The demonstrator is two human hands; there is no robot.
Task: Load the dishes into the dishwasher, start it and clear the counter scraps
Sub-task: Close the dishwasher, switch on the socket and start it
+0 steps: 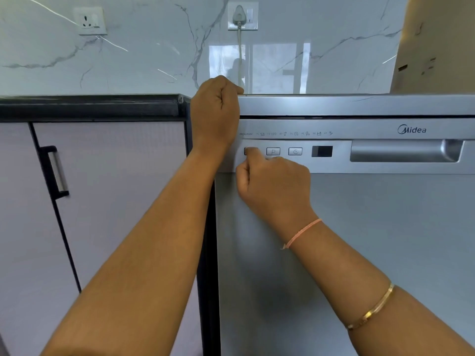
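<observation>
Nearest to the camera, the right hand (275, 186) is sitting against the front of the dishwasher (359, 227), whose door is closed; its fingers (253, 156) are curling into a loose fist and holding nothing, with one fingertip reaching up and left onto the leftmost button (247, 151) (probably power, though the finger is covering the symbol). That's the relation everything's hanging on: the button row is running left to right across the panel, and the P button (273, 151) and the timer button (295, 151) are lying just to the right of that fingertip, so the right hand is by far the closer one for whatever press is coming next; the display (322, 151) is looking dark, so I'm guessing the machine isn't running yet. Further back, the left hand (216, 111) is gripping the dishwasher's top left corner, fingers hooking over the edge right where the counter (90, 105) ends. Beyond that, the plug (239, 15) is sitting in its wall socket.
</observation>
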